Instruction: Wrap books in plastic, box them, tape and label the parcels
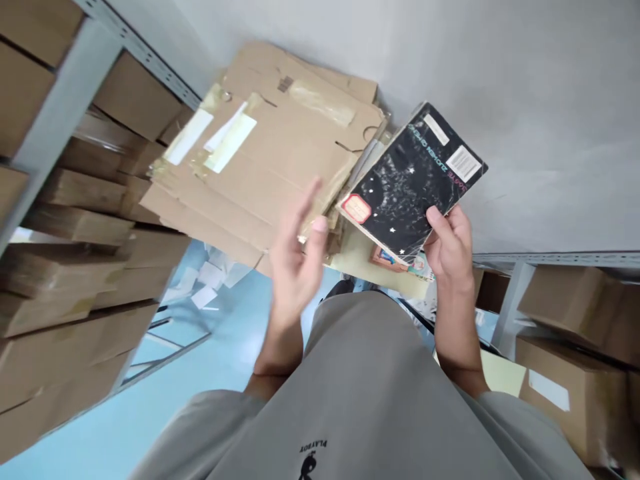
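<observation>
My right hand (450, 243) grips a worn black paperback book (413, 183) by its lower corner; the cover shows white stars, white labels and a red-edged sticker. My left hand (297, 257) hovers open just left of the book, fingers spread and slightly blurred, holding nothing. It is in front of a stack of flattened cardboard boxes (260, 153) leaning against the grey wall. Below the book, more books (400, 261) with colourful covers peek out.
Metal shelving (65, 100) on the left carries cardboard boxes. At the right, a second shelf (515, 293) holds brown boxes (570, 373). The floor (225, 347) is light blue, with white paper scraps (207, 280) on it. My grey shirt (370, 400) fills the bottom.
</observation>
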`<state>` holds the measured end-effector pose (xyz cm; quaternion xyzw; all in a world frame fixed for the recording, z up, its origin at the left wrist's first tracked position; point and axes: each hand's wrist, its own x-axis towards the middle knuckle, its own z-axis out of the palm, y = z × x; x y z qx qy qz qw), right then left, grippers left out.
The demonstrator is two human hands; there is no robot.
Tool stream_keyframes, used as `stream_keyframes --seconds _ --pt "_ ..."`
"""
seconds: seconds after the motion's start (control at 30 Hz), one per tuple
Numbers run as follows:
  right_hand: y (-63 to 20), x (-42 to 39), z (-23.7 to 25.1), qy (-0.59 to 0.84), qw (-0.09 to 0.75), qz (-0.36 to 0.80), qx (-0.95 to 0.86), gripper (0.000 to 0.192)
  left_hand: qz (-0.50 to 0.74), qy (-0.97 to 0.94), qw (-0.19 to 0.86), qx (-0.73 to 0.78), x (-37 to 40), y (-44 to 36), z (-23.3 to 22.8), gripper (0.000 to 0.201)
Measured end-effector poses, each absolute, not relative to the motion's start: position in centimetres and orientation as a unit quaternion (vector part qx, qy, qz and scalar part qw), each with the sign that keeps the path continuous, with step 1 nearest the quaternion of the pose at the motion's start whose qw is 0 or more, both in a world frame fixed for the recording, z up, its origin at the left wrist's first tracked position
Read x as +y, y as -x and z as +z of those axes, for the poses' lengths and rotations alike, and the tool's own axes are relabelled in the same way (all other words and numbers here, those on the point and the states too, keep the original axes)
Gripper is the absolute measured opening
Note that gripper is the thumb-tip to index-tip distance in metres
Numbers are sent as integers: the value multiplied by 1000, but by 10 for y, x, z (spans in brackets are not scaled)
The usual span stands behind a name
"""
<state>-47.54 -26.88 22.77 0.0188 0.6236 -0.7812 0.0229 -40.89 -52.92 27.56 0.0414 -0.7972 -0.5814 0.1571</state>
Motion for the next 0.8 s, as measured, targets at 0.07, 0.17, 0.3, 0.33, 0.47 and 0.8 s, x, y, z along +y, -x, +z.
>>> stream_keyframes --seconds 0.07,0.17,0.3,0.33,0.47,0.8 --pt "480 -295 234 4 47 -783 621 59 -544 -30 232 -806 -580 414 274 62" --pt "485 -332 231 17 100 -788 608 60 -515 -52 192 -834 -645 432 252 82" --pt "486 -360 211 15 161 -777 608 58 -526 -72 99 -841 -679 447 223 81" --pt "485 -362 205 11 165 -774 611 57 -530 -68 94 -840 -681 447 219 75" --pt "480 -363 188 -13 158 -767 622 52 -533 -55 75 -841 -678 440 218 67" --pt "463 -376 182 -61 174 -766 616 52 -473 -30 45 -879 -667 435 232 67"
